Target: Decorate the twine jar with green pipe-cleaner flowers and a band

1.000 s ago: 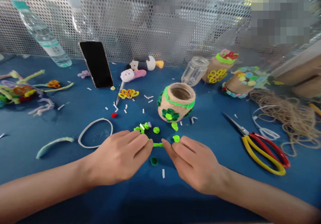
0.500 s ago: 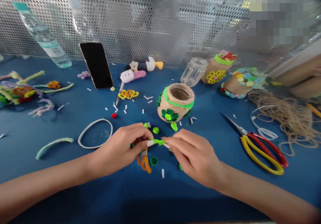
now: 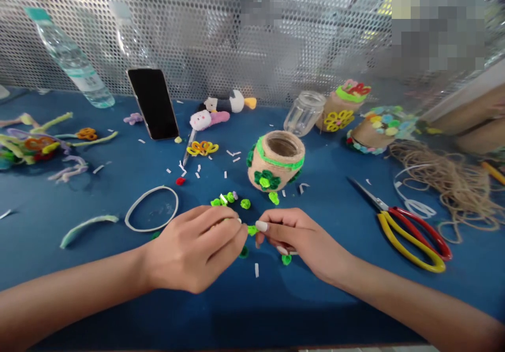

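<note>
Between my two hands is a short bright green pipe cleaner (image 3: 251, 230), partly covered by my fingers. My left hand (image 3: 197, 247) is closed on its left end, back of the hand upward. The thumb and index finger of my right hand (image 3: 294, 239) pinch its right end. Just beyond my fingers lie small green pipe-cleaner balls (image 3: 245, 203). A darker green ball (image 3: 243, 251) and another green ball (image 3: 286, 259) sit close by the hands. Behind them stands a twine-wrapped jar (image 3: 276, 161) with green flowers and a green band round its neck.
Scissors (image 3: 406, 231) and loose twine (image 3: 453, 183) lie at right. A glass jar (image 3: 305, 112) and decorated jars (image 3: 340, 107) stand behind. At left are a phone (image 3: 153, 103), a white ring (image 3: 152, 209), pipe cleaners (image 3: 37, 144) and a water bottle (image 3: 71, 60).
My left hand has rolled over, turning its back upward and covering the orange piece below. My right hand has turned so its thumb shows on the pipe cleaner. More green balls show beyond my left hand.
</note>
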A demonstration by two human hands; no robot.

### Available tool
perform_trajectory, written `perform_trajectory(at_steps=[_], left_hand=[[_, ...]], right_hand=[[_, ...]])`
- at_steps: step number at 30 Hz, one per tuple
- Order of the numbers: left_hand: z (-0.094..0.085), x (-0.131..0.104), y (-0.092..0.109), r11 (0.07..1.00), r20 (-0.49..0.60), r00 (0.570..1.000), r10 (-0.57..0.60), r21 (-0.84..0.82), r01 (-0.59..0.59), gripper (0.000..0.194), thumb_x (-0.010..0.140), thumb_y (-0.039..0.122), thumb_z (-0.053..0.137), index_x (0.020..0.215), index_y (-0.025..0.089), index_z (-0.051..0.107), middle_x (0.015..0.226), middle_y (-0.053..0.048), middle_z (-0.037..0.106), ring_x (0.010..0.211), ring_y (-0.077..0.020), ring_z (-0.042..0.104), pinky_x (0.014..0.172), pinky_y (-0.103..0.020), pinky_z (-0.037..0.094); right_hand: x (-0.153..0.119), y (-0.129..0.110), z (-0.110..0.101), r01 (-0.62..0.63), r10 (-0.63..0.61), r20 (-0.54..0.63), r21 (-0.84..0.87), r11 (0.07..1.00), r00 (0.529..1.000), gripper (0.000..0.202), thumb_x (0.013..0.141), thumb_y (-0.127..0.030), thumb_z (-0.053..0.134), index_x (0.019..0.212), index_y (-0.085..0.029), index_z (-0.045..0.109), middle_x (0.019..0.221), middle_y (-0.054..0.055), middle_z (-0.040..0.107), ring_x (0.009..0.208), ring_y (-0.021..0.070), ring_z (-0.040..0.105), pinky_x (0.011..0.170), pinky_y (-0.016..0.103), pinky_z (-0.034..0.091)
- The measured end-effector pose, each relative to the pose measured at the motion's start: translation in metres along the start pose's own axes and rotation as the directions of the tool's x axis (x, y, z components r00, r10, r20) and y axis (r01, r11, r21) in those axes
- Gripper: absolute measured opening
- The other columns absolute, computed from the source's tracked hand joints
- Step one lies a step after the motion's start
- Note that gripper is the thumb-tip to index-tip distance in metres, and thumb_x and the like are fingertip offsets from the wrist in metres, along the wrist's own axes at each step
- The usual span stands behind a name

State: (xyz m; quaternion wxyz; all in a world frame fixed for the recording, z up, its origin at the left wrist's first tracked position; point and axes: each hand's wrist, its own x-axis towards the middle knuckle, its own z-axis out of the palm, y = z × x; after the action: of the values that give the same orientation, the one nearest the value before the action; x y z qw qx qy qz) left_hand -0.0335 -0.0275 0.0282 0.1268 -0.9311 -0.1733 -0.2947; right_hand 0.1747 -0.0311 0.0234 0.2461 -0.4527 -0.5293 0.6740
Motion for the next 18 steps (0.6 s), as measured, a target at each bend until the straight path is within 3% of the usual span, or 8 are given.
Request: perform_trajectory(at_steps=[4,9,11,12,13,15,16,18], left_hand=[[0.000,-0.006,0.002,0.989,-0.055,0.988,0.144,-0.010,-0.145,0.024,0.088,0.010,0.041,0.088,0.012,0.064,0.086,-0.003,0.067,0.088,-0.0176,0.062,0.070,-0.027,0.053],[0.003,-0.009,-0.002,0.976,-0.060,0.997,-0.038,-0.217,0.024,0.019,0.089,0.011,0.041,0.095,0.013,0.059,0.086,-0.006,0.064,0.091,-0.0189,0.060,0.075,-0.031,0.053],[0.004,-0.007,-0.003,0.907,-0.063,0.974,-0.218,-0.382,0.178,0.016,0.088,0.009,0.042,0.094,0.016,0.055,0.087,-0.005,0.062,0.090,-0.0164,0.060,0.077,-0.029,0.052],[0.005,-0.005,-0.003,0.828,-0.033,0.933,-0.357,-0.474,0.300,0.015,0.089,0.009,0.042,0.093,0.017,0.053,0.088,-0.005,0.061,0.088,-0.0149,0.059,0.076,-0.027,0.051],[0.006,-0.003,-0.003,0.704,0.024,0.862,-0.506,-0.567,0.429,0.013,0.090,0.011,0.040,0.092,0.017,0.051,0.089,-0.004,0.059,0.085,-0.0135,0.059,0.075,-0.026,0.051],[0.008,0.001,-0.002,0.359,0.217,0.673,-0.707,-0.710,0.606,0.010,0.093,0.022,0.038,0.091,0.019,0.047,0.091,-0.004,0.057,0.077,-0.0119,0.060,0.069,-0.025,0.052],[0.008,0.003,-0.002,0.181,0.332,0.595,-0.732,-0.747,0.640,0.012,0.094,0.027,0.038,0.091,0.019,0.046,0.091,-0.003,0.057,0.071,-0.0113,0.060,0.064,-0.025,0.053],[0.009,0.005,-0.003,-0.093,0.522,0.522,-0.675,-0.761,0.642,0.017,0.092,0.036,0.041,0.089,0.019,0.043,0.082,-0.001,0.056,0.058,-0.0096,0.057,0.053,-0.023,0.051]], right_hand=[[0.001,-0.001,-0.001,0.005,0.001,-0.084,0.069,0.998,0.996,0.028,0.084,-0.031,0.050,0.061,-0.015,0.056,0.044,-0.008,0.032,0.041,0.0055,0.026,0.042,0.022,0.020],[0.004,-0.002,-0.007,0.060,-0.057,-0.102,0.030,0.998,0.993,0.029,0.084,-0.030,0.049,0.060,-0.015,0.053,0.048,-0.006,0.036,0.044,0.0061,0.028,0.043,0.023,0.020],[0.003,-0.003,-0.009,0.073,-0.066,-0.118,0.054,0.996,0.991,0.030,0.084,-0.031,0.049,0.058,-0.016,0.050,0.049,-0.006,0.034,0.044,0.0065,0.027,0.043,0.023,0.019],[0.003,-0.004,-0.009,0.079,-0.072,-0.112,0.062,0.995,0.991,0.031,0.084,-0.031,0.049,0.057,-0.016,0.048,0.048,-0.007,0.033,0.044,0.0066,0.027,0.043,0.023,0.018],[0.002,-0.004,-0.009,0.087,-0.081,-0.097,0.064,0.994,0.992,0.032,0.085,-0.031,0.048,0.057,-0.016,0.046,0.048,-0.007,0.032,0.044,0.0065,0.026,0.043,0.024,0.018],[0.001,-0.004,-0.008,0.108,-0.105,-0.060,0.054,0.993,0.993,0.033,0.087,-0.031,0.045,0.057,-0.017,0.044,0.049,-0.007,0.034,0.043,0.0062,0.026,0.043,0.024,0.019],[0.001,-0.004,-0.007,0.118,-0.116,-0.047,0.044,0.992,0.992,0.034,0.088,-0.031,0.044,0.057,-0.017,0.044,0.050,-0.006,0.036,0.043,0.0061,0.027,0.044,0.024,0.019],[0.002,-0.003,-0.006,0.132,-0.131,-0.045,0.015,0.991,0.990,0.036,0.089,-0.032,0.043,0.056,-0.017,0.042,0.050,-0.006,0.036,0.044,0.0062,0.028,0.044,0.024,0.020]])
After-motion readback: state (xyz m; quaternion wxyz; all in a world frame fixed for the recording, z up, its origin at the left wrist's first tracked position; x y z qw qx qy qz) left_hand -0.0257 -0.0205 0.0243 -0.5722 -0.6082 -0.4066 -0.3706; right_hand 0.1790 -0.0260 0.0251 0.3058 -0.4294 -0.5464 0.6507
